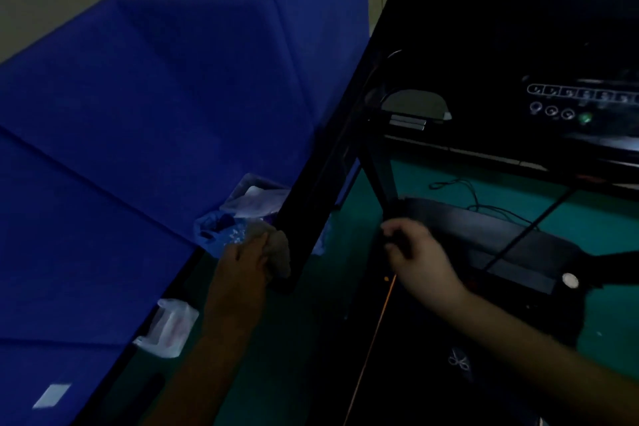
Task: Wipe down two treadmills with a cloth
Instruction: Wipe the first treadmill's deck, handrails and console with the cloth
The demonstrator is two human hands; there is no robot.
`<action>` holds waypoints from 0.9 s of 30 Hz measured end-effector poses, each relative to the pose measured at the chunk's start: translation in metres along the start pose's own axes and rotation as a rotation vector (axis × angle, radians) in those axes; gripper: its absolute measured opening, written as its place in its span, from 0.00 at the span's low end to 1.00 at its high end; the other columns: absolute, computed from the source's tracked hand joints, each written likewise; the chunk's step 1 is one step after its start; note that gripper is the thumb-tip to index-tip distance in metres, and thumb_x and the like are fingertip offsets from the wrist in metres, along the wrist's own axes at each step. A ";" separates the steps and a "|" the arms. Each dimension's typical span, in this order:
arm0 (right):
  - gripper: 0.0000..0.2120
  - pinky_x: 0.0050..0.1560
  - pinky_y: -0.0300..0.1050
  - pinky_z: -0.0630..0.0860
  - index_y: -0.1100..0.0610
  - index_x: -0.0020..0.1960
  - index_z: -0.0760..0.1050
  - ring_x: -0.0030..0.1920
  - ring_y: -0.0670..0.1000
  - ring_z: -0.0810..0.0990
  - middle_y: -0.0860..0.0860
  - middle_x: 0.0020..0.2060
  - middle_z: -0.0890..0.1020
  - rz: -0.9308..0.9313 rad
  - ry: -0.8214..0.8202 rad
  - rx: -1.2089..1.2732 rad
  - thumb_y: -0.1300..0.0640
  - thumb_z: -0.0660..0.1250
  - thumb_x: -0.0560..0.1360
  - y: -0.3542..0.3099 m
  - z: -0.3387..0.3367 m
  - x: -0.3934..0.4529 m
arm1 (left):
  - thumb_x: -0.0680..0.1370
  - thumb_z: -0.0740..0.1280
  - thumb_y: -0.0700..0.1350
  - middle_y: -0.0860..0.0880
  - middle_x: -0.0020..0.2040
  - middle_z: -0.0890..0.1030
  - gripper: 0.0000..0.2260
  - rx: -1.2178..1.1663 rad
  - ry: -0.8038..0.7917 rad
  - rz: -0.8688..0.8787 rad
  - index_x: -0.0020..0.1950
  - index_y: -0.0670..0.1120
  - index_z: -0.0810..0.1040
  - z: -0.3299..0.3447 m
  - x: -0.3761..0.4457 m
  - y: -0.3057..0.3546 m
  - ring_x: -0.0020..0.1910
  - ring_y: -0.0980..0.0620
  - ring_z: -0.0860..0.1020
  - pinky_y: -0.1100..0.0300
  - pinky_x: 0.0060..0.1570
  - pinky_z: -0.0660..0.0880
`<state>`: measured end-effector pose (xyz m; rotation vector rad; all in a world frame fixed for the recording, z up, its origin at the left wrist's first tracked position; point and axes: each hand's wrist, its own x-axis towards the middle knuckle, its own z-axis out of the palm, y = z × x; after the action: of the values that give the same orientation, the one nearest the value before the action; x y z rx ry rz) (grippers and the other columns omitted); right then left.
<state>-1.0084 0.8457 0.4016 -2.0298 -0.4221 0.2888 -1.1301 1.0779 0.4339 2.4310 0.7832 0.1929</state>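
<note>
The left hand (247, 254) grips a pale cloth (279, 252), pressing it against the treadmill's black upright (321, 162). The right hand (420, 252) curls around something thin and dark beside the inner post (378, 166); what it is, I cannot tell. Farther off, the console (584, 104) shows 1 row of button icons, too blurred to read. Blue panels (138, 114) stand left.
</note>
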 end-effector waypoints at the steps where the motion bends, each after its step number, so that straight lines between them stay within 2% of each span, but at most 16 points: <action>1: 0.14 0.54 0.36 0.72 0.52 0.53 0.76 0.48 0.49 0.77 0.53 0.47 0.78 0.055 -0.024 0.136 0.69 0.64 0.75 -0.010 0.014 -0.018 | 0.82 0.55 0.49 0.45 0.57 0.74 0.14 0.045 0.067 0.119 0.65 0.50 0.73 -0.005 -0.011 0.001 0.51 0.53 0.75 0.60 0.50 0.72; 2: 0.12 0.50 0.35 0.74 0.51 0.52 0.75 0.46 0.51 0.78 0.55 0.46 0.78 0.132 -0.062 0.290 0.67 0.63 0.77 -0.022 0.025 -0.034 | 0.82 0.55 0.47 0.46 0.55 0.74 0.15 0.021 0.121 0.233 0.67 0.50 0.72 -0.007 -0.020 0.002 0.48 0.61 0.73 0.67 0.49 0.71; 4: 0.08 0.47 0.38 0.77 0.51 0.57 0.74 0.48 0.53 0.81 0.57 0.51 0.79 0.319 -0.200 0.572 0.58 0.58 0.81 -0.047 0.041 -0.058 | 0.82 0.53 0.50 0.50 0.58 0.70 0.16 -0.068 0.016 0.312 0.70 0.55 0.67 -0.005 -0.041 0.017 0.50 0.68 0.70 0.74 0.46 0.69; 6: 0.17 0.53 0.47 0.79 0.52 0.61 0.74 0.54 0.55 0.82 0.56 0.55 0.82 0.486 -0.306 0.832 0.47 0.52 0.82 -0.064 0.049 -0.071 | 0.82 0.53 0.53 0.54 0.62 0.67 0.17 -0.141 -0.167 0.291 0.71 0.64 0.60 0.006 -0.060 0.034 0.54 0.65 0.70 0.72 0.48 0.69; 7: 0.21 0.53 0.49 0.80 0.54 0.62 0.75 0.54 0.55 0.83 0.56 0.53 0.83 0.542 -0.303 0.955 0.44 0.51 0.81 -0.066 0.052 -0.074 | 0.82 0.53 0.54 0.55 0.65 0.66 0.19 -0.142 -0.275 0.300 0.73 0.65 0.58 0.013 -0.067 0.040 0.59 0.63 0.70 0.69 0.53 0.70; 9: 0.24 0.45 0.45 0.80 0.57 0.61 0.75 0.48 0.52 0.85 0.55 0.47 0.85 0.603 -0.259 1.085 0.42 0.51 0.81 -0.065 0.055 -0.076 | 0.80 0.52 0.57 0.54 0.70 0.67 0.23 -0.116 -0.419 0.375 0.75 0.61 0.57 0.023 -0.075 0.043 0.66 0.59 0.68 0.61 0.64 0.69; 11: 0.21 0.40 0.41 0.79 0.56 0.61 0.75 0.43 0.49 0.84 0.53 0.42 0.85 0.608 -0.234 1.109 0.44 0.52 0.81 -0.059 0.059 -0.076 | 0.81 0.52 0.56 0.52 0.69 0.72 0.20 -0.144 -0.493 0.361 0.73 0.58 0.64 0.021 -0.073 0.043 0.63 0.60 0.71 0.69 0.62 0.67; 13: 0.17 0.44 0.42 0.79 0.57 0.59 0.76 0.44 0.49 0.83 0.54 0.44 0.84 0.600 -0.207 1.100 0.48 0.55 0.82 -0.057 0.063 -0.074 | 0.83 0.54 0.52 0.48 0.63 0.78 0.13 -0.259 -0.481 0.211 0.63 0.57 0.75 0.009 -0.063 0.046 0.55 0.59 0.76 0.75 0.53 0.69; 15: 0.14 0.47 0.44 0.79 0.59 0.54 0.78 0.45 0.52 0.82 0.57 0.45 0.83 0.608 -0.171 1.115 0.53 0.57 0.82 -0.051 0.067 -0.066 | 0.82 0.56 0.53 0.49 0.55 0.82 0.13 -0.262 -0.383 0.208 0.56 0.53 0.78 -0.004 -0.051 0.044 0.50 0.58 0.78 0.70 0.50 0.73; 16: 0.13 0.47 0.46 0.78 0.59 0.53 0.78 0.44 0.53 0.82 0.57 0.44 0.83 0.615 -0.151 1.103 0.54 0.58 0.81 -0.050 0.068 -0.061 | 0.82 0.58 0.52 0.52 0.54 0.81 0.10 -0.246 -0.304 0.241 0.57 0.55 0.78 -0.010 -0.045 0.043 0.50 0.60 0.78 0.69 0.50 0.73; 18: 0.10 0.49 0.53 0.77 0.57 0.51 0.78 0.45 0.55 0.80 0.57 0.45 0.81 0.627 -0.084 0.994 0.55 0.59 0.80 -0.041 0.068 -0.048 | 0.80 0.61 0.50 0.54 0.56 0.77 0.10 -0.113 -0.041 0.289 0.61 0.57 0.74 -0.016 -0.028 0.031 0.55 0.57 0.76 0.62 0.53 0.74; 19: 0.09 0.51 0.55 0.76 0.57 0.52 0.77 0.45 0.56 0.80 0.57 0.46 0.81 0.632 -0.021 0.925 0.55 0.59 0.80 -0.035 0.067 -0.041 | 0.79 0.63 0.50 0.52 0.58 0.75 0.13 -0.038 0.069 0.275 0.64 0.54 0.74 -0.017 -0.019 0.025 0.58 0.53 0.74 0.57 0.55 0.74; 20: 0.09 0.51 0.55 0.77 0.57 0.51 0.76 0.45 0.55 0.79 0.56 0.45 0.81 0.635 0.041 0.897 0.56 0.59 0.80 -0.029 0.064 -0.034 | 0.78 0.65 0.52 0.49 0.61 0.73 0.18 0.012 0.107 0.221 0.67 0.51 0.72 -0.018 -0.009 0.020 0.60 0.49 0.72 0.54 0.57 0.73; 22: 0.10 0.50 0.54 0.77 0.56 0.49 0.77 0.43 0.54 0.79 0.53 0.42 0.81 0.605 0.113 0.915 0.53 0.59 0.79 -0.023 0.064 -0.022 | 0.76 0.66 0.56 0.47 0.64 0.73 0.25 0.023 -0.001 0.125 0.71 0.49 0.67 -0.014 0.011 0.013 0.63 0.48 0.71 0.52 0.60 0.72; 25: 0.14 0.56 0.54 0.75 0.52 0.53 0.79 0.49 0.53 0.81 0.51 0.45 0.82 0.508 0.105 0.855 0.47 0.59 0.78 -0.027 0.080 -0.011 | 0.76 0.64 0.57 0.55 0.52 0.78 0.16 0.012 -0.165 0.088 0.62 0.54 0.72 -0.006 0.026 0.006 0.54 0.53 0.78 0.51 0.53 0.77; 27: 0.12 0.58 0.43 0.75 0.49 0.57 0.78 0.53 0.48 0.81 0.48 0.50 0.83 0.396 0.134 0.758 0.52 0.57 0.81 -0.028 0.103 -0.010 | 0.76 0.66 0.56 0.56 0.47 0.79 0.14 0.027 -0.135 0.119 0.59 0.54 0.74 -0.005 0.029 0.002 0.48 0.55 0.79 0.50 0.49 0.79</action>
<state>-1.0607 0.9363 0.3781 -1.3531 0.1727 0.4682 -1.1068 1.0957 0.4382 2.4883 0.5862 0.0631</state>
